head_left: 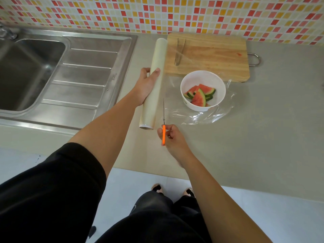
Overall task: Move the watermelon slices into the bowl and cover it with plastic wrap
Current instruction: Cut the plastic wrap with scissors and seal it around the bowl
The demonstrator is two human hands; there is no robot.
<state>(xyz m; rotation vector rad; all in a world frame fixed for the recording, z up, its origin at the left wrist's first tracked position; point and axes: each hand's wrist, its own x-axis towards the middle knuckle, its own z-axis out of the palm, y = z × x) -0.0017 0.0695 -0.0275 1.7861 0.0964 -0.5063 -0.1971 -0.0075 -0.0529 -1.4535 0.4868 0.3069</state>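
A white bowl (219, 86) on the counter holds several watermelon slices (199, 98). A clear sheet of plastic wrap (206, 117) stretches from the roll over the bowl and lies crumpled on the counter to its right and front. My left hand (145, 85) grips the long roll of plastic wrap (155, 67), which lies left of the bowl. My right hand (172, 139) holds orange-handled scissors (164, 132), their blades pointing away from me along the sheet just right of the roll.
A wooden cutting board (213, 55) with metal tongs (178, 50) lies behind the bowl by the tiled wall. A steel sink (31, 72) with a ribbed drainer fills the left side. The counter's front edge runs just below my right hand.
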